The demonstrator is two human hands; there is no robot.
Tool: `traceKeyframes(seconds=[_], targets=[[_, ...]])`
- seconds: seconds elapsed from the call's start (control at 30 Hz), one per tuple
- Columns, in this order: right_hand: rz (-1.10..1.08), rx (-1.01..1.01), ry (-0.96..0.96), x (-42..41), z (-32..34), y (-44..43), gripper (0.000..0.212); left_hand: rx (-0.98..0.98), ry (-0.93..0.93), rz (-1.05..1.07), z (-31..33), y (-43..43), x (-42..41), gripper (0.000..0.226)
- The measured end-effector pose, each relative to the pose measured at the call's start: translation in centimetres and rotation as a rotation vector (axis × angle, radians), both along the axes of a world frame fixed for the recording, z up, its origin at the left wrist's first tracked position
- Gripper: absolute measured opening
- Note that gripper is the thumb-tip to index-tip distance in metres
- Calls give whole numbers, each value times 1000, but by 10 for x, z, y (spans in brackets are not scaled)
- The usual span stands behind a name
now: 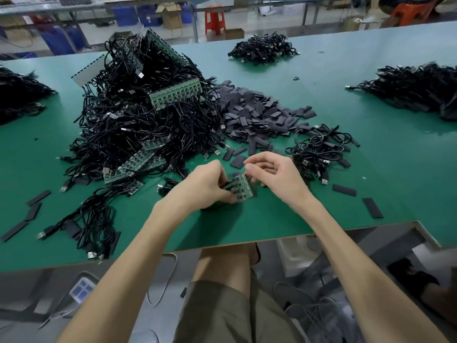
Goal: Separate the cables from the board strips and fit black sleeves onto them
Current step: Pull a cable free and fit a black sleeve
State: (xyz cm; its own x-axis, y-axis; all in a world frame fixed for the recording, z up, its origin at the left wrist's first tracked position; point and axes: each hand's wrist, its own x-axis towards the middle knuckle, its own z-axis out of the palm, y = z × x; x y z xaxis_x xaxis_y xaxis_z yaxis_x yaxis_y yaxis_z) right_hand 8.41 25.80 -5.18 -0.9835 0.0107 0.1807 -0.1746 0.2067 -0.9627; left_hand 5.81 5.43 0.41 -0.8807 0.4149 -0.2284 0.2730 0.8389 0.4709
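While in left hand [205, 184], strip [243, 188] aslant.

board strip [241, 188]: part-hidden by left hand [205, 184] | far-left cable pile [17, 95]: cut by frame edge

table [321, 199] – smooth matt green | sleeves [257, 110] – matt black | cables [138, 134] – glossy black

Nothing readable in this one, honestly. Any markings on the green board strip [241, 188] up front are way too small and blurry to make out, and it's the same with the board strips sticking out of the big cable pile [138, 125]. The cardboard box [171, 17] and blue crates [125, 15] at the back are just a soft blur, with no lettering, numbers or logos I can actually read.
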Motion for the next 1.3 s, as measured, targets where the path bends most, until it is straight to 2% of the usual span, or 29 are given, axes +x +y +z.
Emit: traceKeyframes(seconds=[0.13, 0.2, 0.37, 0.57, 0.77, 0.9, 1.1, 1.3], targets=[[31, 77, 0, -3, -2, 0, 18, 355, 107, 144, -17, 6, -2, 38], [48, 105, -9, -3, -4, 1, 19, 454, 107, 160, -21, 10, -2, 37], [9, 92, 11, -6, -5, 4, 8, 602, 104, 226, -22, 16, -4, 29], [-6, 62, 3, -4, -4, 1, 4, 539, 186, 109, -19, 17, -4, 8], [-31, 55, 37, -1, -1, 1, 8, 580, 202, 125, -20, 26, -3, 16], [-40, 25, 27, 0, 0, 0, 9, 591, 226, 136, -20, 26, -3, 13], [-60, 30, 4, 0, 0, -1, 9, 492, 280, 121, -14, 31, -3, 4], [-80, 21, -6, 2, 1, -2, 19, 354, 299, 111, -2, 35, 2, 4]])
